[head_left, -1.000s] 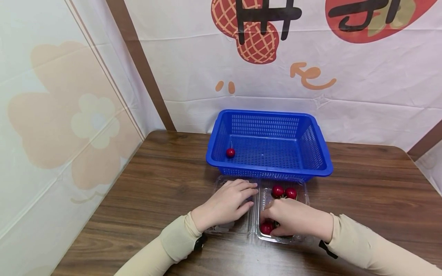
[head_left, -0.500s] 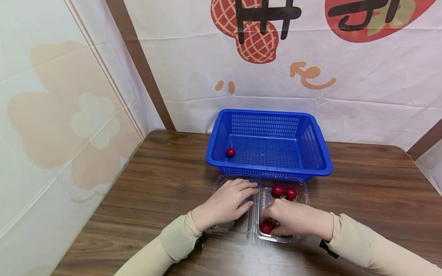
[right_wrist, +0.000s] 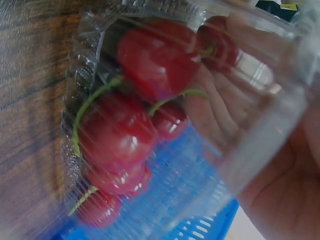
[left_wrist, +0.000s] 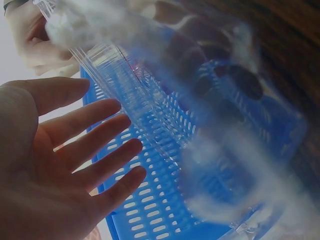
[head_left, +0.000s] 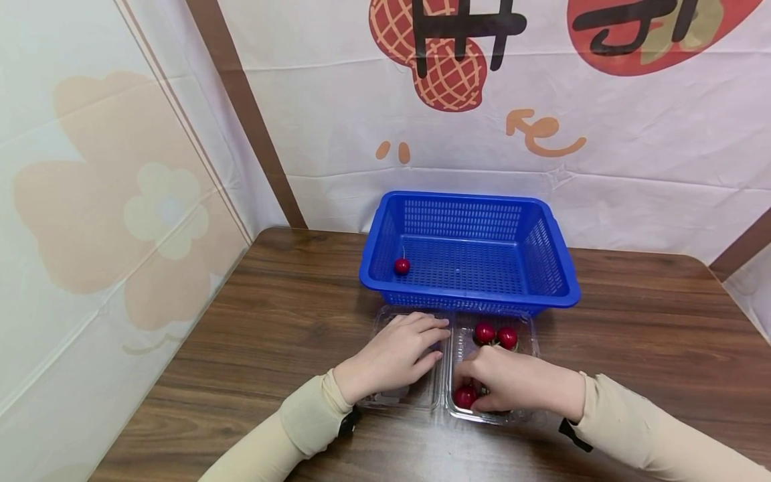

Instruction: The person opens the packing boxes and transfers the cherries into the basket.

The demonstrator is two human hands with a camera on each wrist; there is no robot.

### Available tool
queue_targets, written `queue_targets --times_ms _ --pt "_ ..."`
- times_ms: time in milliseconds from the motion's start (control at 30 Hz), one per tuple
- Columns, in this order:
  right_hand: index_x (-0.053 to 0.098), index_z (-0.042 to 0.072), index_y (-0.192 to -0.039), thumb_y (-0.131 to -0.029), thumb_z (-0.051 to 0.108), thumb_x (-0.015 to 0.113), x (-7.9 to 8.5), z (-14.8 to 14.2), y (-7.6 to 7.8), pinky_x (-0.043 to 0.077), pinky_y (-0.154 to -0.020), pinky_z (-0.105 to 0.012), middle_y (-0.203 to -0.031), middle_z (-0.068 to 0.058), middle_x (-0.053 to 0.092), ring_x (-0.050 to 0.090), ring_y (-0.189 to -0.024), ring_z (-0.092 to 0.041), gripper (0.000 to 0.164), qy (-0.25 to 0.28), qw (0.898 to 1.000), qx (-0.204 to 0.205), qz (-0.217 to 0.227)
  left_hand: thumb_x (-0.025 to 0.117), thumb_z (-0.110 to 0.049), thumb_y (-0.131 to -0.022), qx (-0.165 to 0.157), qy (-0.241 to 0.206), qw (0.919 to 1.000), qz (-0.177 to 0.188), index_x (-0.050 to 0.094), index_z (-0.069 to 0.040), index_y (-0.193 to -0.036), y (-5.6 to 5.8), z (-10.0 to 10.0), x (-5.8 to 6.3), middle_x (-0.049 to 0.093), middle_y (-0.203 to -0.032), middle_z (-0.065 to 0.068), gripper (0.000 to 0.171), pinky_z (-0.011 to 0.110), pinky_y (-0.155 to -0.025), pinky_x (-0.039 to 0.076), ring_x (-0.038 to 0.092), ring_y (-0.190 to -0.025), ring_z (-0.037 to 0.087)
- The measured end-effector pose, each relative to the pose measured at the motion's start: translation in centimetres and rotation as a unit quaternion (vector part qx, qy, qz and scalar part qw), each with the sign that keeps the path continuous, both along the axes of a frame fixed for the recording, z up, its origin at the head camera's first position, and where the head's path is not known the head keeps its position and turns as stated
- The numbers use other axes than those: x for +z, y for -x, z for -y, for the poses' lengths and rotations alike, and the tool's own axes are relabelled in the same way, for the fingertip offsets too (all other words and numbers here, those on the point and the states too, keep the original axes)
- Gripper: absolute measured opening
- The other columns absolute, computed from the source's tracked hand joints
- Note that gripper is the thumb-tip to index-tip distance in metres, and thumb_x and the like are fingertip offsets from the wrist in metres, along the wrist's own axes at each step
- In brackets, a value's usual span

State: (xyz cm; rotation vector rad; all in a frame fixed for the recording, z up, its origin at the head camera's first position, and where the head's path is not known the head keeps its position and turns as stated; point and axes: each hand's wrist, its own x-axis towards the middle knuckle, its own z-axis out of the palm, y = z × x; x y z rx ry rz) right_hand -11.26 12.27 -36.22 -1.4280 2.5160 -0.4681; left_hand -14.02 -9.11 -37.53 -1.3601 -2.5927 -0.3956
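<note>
Well, your right hand [head_left: 512, 380] hides part of the clear tray [head_left: 462, 347], and blurred plastic clouds both wrist views. The lid [head_left: 429, 391] lies left of the tray, both just in front of the blue basket [head_left: 470, 295]; your left hand [head_left: 400, 351] is over it, fingers extended, gripping nothing. In the tray, your right thumb and fingers pinch a glossy red cherry [head_left: 465, 397].

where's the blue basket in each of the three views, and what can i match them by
Head: the blue basket is just right of centre, beyond the clear plastic container.
Left wrist: the blue basket runs from the middle to the bottom edge, partly seen through the container.
Right wrist: the blue basket is at bottom middle, again partly seen through the container.
Shared landmark: that clear plastic container.
</note>
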Motion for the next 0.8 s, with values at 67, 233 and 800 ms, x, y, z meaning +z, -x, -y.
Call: queue_targets --times_ms 67,233,800 --pt "0.063 0.017 -0.085 -0.067 0.017 0.076 0.2 -0.1 0.0 0.045 -0.057 -0.01 -0.074 0.012 0.06 0.052 -0.065 0.003 0.022 0.003 1.0 -0.007 0.007 0.053 -0.028 -0.089 0.0 0.0 1.0 0.0 0.063 -0.011 -0.118 0.0 0.0 0.0 0.058 -0.127 0.004 0.034 0.038 -0.094 0.043 0.048 -0.117 0.02" --pt "0.062 0.015 -0.087 -0.069 0.02 0.076 0.9 -0.3 0.0 0.046 -0.058 -0.011 -0.078 0.01 0.062 0.054 -0.067 0.003 0.023 0.01 1.0 -0.022 0.018 0.053 -0.028 -0.09 0.005 0.006 1.0 0.003 0.063 -0.012 -0.118 0.0 0.0 0.0 0.058 -0.128 0.003 0.034 0.038 -0.094 0.043 0.048 -0.117 0.019" --pt "0.062 0.015 -0.088 -0.07 0.021 0.075 3.0 -1.5 0.6 0.049 -0.056 -0.017 -0.079 0.007 0.061 0.055 -0.066 -0.001 0.023 0.041 0.998 -0.048 -0.018 0.052 -0.029 -0.09 0.006 0.009 0.9999 0.009 0.063 -0.012 -0.118 0.1 0.0 0.0 0.058 -0.128 0.003 0.035 0.038 -0.095 0.043 0.047 -0.118 0.019"
